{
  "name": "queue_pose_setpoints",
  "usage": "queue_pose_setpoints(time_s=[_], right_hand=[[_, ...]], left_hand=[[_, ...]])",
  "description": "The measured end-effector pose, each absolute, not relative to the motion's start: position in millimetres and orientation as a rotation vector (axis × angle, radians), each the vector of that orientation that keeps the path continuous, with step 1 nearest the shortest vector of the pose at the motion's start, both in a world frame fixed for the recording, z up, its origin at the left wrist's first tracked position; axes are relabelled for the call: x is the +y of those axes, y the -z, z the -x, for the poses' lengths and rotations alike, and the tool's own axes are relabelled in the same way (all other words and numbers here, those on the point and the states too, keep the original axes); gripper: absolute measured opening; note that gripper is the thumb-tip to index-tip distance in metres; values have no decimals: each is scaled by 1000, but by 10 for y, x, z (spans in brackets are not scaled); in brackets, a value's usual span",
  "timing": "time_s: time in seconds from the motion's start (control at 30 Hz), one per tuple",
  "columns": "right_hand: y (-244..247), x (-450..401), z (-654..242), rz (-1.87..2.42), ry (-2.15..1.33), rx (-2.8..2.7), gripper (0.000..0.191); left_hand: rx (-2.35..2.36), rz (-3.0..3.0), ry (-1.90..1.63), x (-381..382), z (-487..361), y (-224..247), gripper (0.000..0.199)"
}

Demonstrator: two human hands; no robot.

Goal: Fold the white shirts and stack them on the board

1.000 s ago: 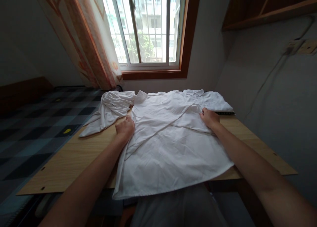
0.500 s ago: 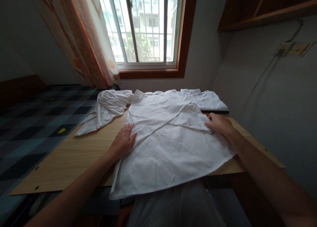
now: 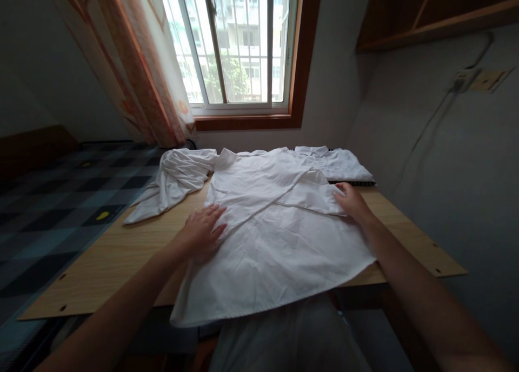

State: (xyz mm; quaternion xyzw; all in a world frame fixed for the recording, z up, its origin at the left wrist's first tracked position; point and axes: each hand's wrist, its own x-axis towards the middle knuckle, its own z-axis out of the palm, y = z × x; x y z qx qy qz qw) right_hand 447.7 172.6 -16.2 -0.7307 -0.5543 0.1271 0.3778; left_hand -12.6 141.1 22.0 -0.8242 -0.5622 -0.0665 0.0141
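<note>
The left hand lies palm down with its fingers loosely spread, the fingertips and thumb on the left edge of a white shirt. The right hand is curled at the shirt's right side, thumb and forefinger touching the end of a folded-in sleeve; whether they pinch the cloth cannot be told. The shirt lies flat between the hands in the middle of a light wooden desk, its collar end toward the window and its curved hem hanging over the near edge. A crease line runs slantwise across it, and small wrinkles mark the lower part. Beyond the left hand, a bunched white cloth rests near the shirt's upper left side. At the far right, a folded white garment sits on something dark and thin. To the left is a bed with checked bedding, and above it hangs a patterned curtain beside the window. On the right are a wooden shelf and a wall socket with a cable running down from it.
</note>
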Motion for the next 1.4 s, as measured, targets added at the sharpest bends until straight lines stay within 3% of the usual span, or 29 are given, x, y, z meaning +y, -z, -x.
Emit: queue_pose_setpoints(time_s=[0.2,0.47,0.73,0.83,0.9,1.03,1.17,1.27,1.4], right_hand=[[221,1778,-4483,1577,-705,-1075,34],[128,1704,-4239,1331,-1120,-766,28],[47,1655,-4178,1207,-1314,-993,6],[98,1624,-4090,1163,-1378,-999,12],[157,1613,-4026,1143,-1387,-1024,27],[250,1620,-3985,1361,-946,-1295,53],[240,1636,-4093,1687,-181,-1596,28],[189,1602,-4152,1765,61,-1759,13],[90,1497,-4030,1824,39,-1888,46]], left_hand=[[-1486,2701,546,1757,-273,-686,42],[-1408,2905,816,1878,-665,-81,33],[-1437,2880,883,1920,-647,-51,32],[-1406,2876,870,1928,-648,-32,32],[-1394,2878,865,1926,-645,-15,31],[-1376,2884,866,1920,-627,-4,31],[-1371,2892,846,1922,-616,-11,31],[-1339,2895,852,1926,-617,-10,31],[-1307,2902,873,1927,-620,0,29]])
